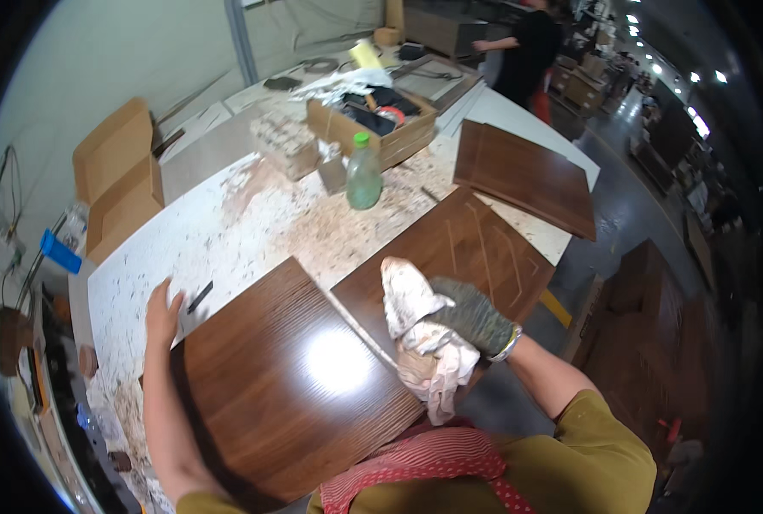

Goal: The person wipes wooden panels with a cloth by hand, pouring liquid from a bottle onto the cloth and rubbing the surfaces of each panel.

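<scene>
My right hand, in a dark grey-green knit glove, is closed around a crumpled, stained white rag. It is above the near edge of a dark brown wood panel that has pale streaks on its face. My bare left hand is open, with fingers apart, by the far left corner of a second, glossy brown panel. A small dark strip lies on the white tabletop just right of those fingers. Light glares off the glossy panel's middle.
Farther back stand a green-capped bottle and a cardboard box of tools and cloths. More brown panels overlap the table's right edge. An open carton sits at left. A person in black is beyond the table.
</scene>
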The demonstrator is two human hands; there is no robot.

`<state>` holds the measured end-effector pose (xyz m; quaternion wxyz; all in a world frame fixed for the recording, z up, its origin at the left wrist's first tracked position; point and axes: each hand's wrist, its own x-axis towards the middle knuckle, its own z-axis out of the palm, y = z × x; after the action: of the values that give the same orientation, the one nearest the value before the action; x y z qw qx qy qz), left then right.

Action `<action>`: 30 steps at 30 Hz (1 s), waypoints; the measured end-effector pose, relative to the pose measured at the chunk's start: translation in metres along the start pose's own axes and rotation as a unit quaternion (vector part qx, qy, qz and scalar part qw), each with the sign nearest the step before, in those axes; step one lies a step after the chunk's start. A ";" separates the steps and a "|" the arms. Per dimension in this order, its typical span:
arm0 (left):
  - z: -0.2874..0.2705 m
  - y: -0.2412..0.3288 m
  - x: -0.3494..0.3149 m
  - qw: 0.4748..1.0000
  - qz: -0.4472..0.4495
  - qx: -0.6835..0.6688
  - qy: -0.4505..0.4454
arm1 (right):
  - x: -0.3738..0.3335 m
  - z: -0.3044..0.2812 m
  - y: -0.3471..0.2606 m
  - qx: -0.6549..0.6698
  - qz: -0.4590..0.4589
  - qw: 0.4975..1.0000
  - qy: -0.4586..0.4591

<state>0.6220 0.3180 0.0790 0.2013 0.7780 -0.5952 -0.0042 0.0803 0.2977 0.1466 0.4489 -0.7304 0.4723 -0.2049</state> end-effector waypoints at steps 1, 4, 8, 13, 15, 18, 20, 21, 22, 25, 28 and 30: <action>-0.018 -0.006 -0.019 1.000 -0.013 -0.021 0.005 | 0.000 -0.011 -0.012 0.046 -0.032 0.998 0.024; -0.043 -0.065 -0.087 0.996 -0.049 -0.052 0.052 | 0.017 -0.012 -0.053 0.080 -0.128 0.986 0.076; -0.049 -0.103 -0.155 0.952 -0.212 -0.205 -0.078 | 0.049 0.054 -0.117 0.054 -0.205 0.974 0.079; -0.043 -0.051 -0.181 0.927 -0.178 -0.330 0.015 | 0.104 0.139 -0.107 -0.326 -0.283 0.900 -0.066; -0.043 -0.045 -0.182 0.897 -0.181 -0.402 0.031 | 0.115 0.194 -0.104 -0.405 -0.252 0.879 -0.020; -0.054 -0.045 -0.189 0.829 -0.222 -0.510 -0.061 | 0.106 0.301 -0.153 -0.324 -0.398 0.858 -0.033; -0.048 -0.066 -0.176 0.713 -0.218 -0.639 -0.187 | 0.067 0.370 -0.170 -0.219 -0.541 0.809 -0.078; -0.042 -0.082 -0.183 0.714 -0.219 -0.639 -0.185 | 0.041 0.368 -0.191 -0.247 -0.498 0.824 -0.113; -0.032 -0.091 -0.197 0.705 -0.247 -0.652 -0.132 | 0.036 0.357 -0.200 -0.275 -0.456 0.819 -0.216; -0.051 -0.055 -0.222 0.753 -0.352 -0.555 -0.021 | 0.078 0.308 -0.144 -0.113 -0.328 0.922 -0.173; -0.052 -0.054 -0.214 0.747 -0.339 -0.571 0.006 | 0.133 0.270 -0.117 -0.023 -0.123 0.981 -0.151; -0.052 -0.057 -0.197 0.725 -0.308 -0.616 0.008 | 0.146 0.263 -0.093 -0.108 -0.181 0.976 -0.047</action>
<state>0.6305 0.5286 0.0629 0.6283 0.6236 -0.1876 -0.4255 0.3855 0.3059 0.0722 0.3448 -0.8567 0.3298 -0.1958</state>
